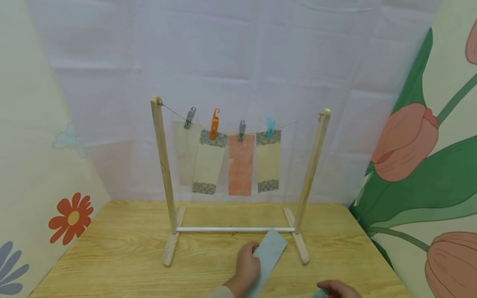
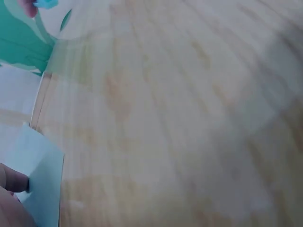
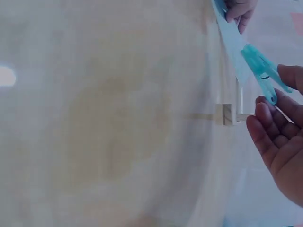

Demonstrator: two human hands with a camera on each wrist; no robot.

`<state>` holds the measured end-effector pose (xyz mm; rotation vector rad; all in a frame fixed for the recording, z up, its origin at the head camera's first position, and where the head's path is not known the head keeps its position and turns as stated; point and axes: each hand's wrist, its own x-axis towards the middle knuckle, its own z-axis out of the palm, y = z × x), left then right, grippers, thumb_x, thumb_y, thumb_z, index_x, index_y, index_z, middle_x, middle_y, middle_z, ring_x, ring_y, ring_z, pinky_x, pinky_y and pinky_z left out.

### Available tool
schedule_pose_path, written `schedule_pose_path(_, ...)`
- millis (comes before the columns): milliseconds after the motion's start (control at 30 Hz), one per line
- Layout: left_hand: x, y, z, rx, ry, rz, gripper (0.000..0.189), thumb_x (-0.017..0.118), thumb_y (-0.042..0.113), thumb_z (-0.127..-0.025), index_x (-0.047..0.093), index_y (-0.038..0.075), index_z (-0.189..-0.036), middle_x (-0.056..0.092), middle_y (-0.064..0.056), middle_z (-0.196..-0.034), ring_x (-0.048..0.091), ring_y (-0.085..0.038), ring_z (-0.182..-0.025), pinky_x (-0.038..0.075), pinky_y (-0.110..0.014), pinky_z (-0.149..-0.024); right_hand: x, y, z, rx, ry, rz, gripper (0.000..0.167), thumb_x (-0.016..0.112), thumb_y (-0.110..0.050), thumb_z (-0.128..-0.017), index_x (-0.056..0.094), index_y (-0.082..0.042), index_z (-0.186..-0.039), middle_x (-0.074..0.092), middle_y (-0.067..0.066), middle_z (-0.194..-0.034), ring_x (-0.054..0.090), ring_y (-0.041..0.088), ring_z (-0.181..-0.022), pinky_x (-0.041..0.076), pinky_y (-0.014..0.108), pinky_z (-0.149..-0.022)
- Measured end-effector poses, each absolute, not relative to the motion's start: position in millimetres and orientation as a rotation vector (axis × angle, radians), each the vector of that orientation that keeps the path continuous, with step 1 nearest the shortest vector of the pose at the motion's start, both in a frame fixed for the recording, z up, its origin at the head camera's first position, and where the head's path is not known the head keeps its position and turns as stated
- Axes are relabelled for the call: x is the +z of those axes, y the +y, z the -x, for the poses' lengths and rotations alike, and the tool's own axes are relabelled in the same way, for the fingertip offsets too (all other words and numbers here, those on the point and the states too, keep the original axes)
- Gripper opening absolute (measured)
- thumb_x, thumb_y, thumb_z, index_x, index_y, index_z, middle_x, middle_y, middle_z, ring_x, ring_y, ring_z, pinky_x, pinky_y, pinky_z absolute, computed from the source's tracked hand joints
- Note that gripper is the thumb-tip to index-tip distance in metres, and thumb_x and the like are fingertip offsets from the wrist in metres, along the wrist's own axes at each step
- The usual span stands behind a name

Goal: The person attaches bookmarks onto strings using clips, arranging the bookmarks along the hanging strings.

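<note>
My left hand pinches a light blue rectangular piece of paper or card by its left edge, thumb on its face. It is held tilted in front of the stand's right half. At the bottom edge of the head view, my right hand is partly cut off. In the right wrist view its thumb and fingers pinch the handle end of a turquoise clothespin, whose other end points toward the blue piece. In that view the clothespin appears close to the piece; the head view shows them apart.
A wooden stand with a left post and right post carries a string. Clips hold several strips on it, including an orange-pink one and a lace-edged one. A white bar joins the feet above the wooden table.
</note>
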<state>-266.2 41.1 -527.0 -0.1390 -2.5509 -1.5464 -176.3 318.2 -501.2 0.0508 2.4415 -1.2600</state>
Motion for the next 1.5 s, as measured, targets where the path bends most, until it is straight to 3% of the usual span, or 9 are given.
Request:
schedule_pose_path(167, -522.8, 35.5, 272.2, -1.798, -2.511, 0.115, 0.044, 0.049, -0.016, -0.074, 0.064, -0.002, -0.114, 0.061, -0.007, -0.098, 0.056, -0.019, -0.091, 0.05, -0.037, -0.08, -470.8, 303.2, 177.3, -1.29, 2.579, -0.073, 0.06, 0.071, -0.033, -0.088, 0.056, 0.009, -0.127, 0.063, 0.002, -0.098, 0.056, 0.012, -0.084, 0.05, 0.028, -0.071)
schedule_pose_path(367, -516.6, 32.2, 275.1, -1.94, -2.391, 0.175, 0.048, 0.049, -0.016, -0.072, 0.064, -0.005, -0.116, 0.064, -0.008, -0.097, 0.055, -0.015, -0.085, 0.046, -0.022, -0.071, -450.3, 309.3, 183.5, -1.44, 2.606, 0.073, 0.061, 0.068, -0.025, -0.091, 0.049, 0.015, -0.133, 0.065, 0.008, -0.104, 0.053, 0.001, -0.081, 0.052, 0.022, -0.07)
schedule_pose_path(500, -512.3, 33.4, 275.8, -1.979, -2.318, 0.214, 0.05, 0.048, -0.017, -0.07, 0.066, -0.004, -0.115, 0.063, -0.009, -0.094, 0.055, -0.014, -0.081, 0.046, -0.021, -0.068, -434.0, 310.7, 189.4, -1.476, 2.65, 0.111, 0.059, 0.065, -0.022, -0.093, 0.047, 0.013, -0.136, 0.065, 0.009, -0.108, 0.055, -0.003, -0.084, 0.053, 0.021, -0.075)
schedule_pose_path(967, -492.9, 42.7, 281.4, -2.052, -2.249, 0.24, 0.057, 0.046, -0.02, -0.071, 0.065, 0.002, -0.12, 0.062, -0.008, -0.096, 0.052, -0.012, -0.081, 0.045, -0.022, -0.068, -375.8, 296.9, 217.5, -1.478, 2.901, 0.164, 0.049, 0.066, -0.016, -0.092, 0.054, 0.005, -0.135, 0.06, 0.002, -0.098, 0.052, 0.003, -0.076, 0.049, 0.024, -0.064)
schedule_pose_path(1167, -476.5, 48.6, 287.0, -2.067, -2.201, 0.298, 0.055, 0.046, -0.018, -0.073, 0.065, 0.002, -0.121, 0.061, -0.009, -0.097, 0.053, -0.012, -0.082, 0.044, -0.018, -0.069, -341.9, 295.5, 228.5, -1.303, 3.06, 0.266, 0.047, 0.064, -0.025, -0.094, 0.057, -0.002, -0.135, 0.064, 0.009, -0.106, 0.055, 0.003, -0.08, 0.05, 0.025, -0.067)
schedule_pose_path(1500, -439.8, 56.5, 299.5, -2.093, -2.125, 0.371, 0.056, 0.046, -0.02, -0.076, 0.062, 0.0, -0.125, 0.061, -0.014, -0.101, 0.056, -0.015, -0.085, 0.046, -0.018, -0.069, -291.2, 295.7, 248.3, -1.111, 3.159, 0.404, 0.053, 0.057, -0.033, -0.098, 0.049, -0.007, -0.143, 0.059, 0.013, -0.116, 0.052, 0.01, -0.086, 0.048, 0.028, -0.066)
